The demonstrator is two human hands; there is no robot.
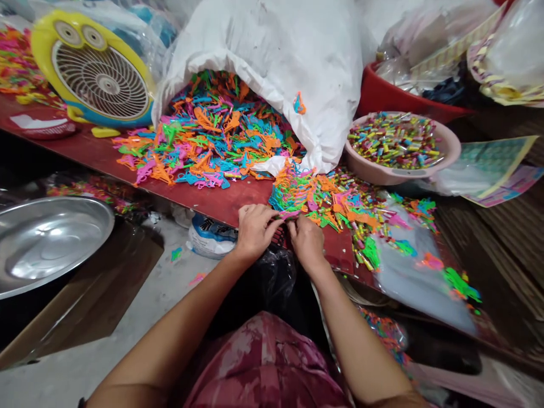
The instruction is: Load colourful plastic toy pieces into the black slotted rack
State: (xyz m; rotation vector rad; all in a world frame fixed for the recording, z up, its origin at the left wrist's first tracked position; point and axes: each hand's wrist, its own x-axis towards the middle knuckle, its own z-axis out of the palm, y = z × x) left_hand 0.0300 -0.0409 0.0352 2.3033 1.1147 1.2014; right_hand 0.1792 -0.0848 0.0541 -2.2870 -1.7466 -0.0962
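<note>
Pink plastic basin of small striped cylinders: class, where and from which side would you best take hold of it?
Best grip the pink plastic basin by its outward-flaring rim, likely on the right, fingers curled under the lip. That side looks easiest to approach, since the white sack crowds its left and loose coloured plastic pieces lie along its near edge.

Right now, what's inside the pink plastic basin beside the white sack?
The pink plastic basin is heaped with small multicoloured cylindrical pieces. They cover its floor, so the bottom and anything beneath the top layer cannot be seen.
</note>
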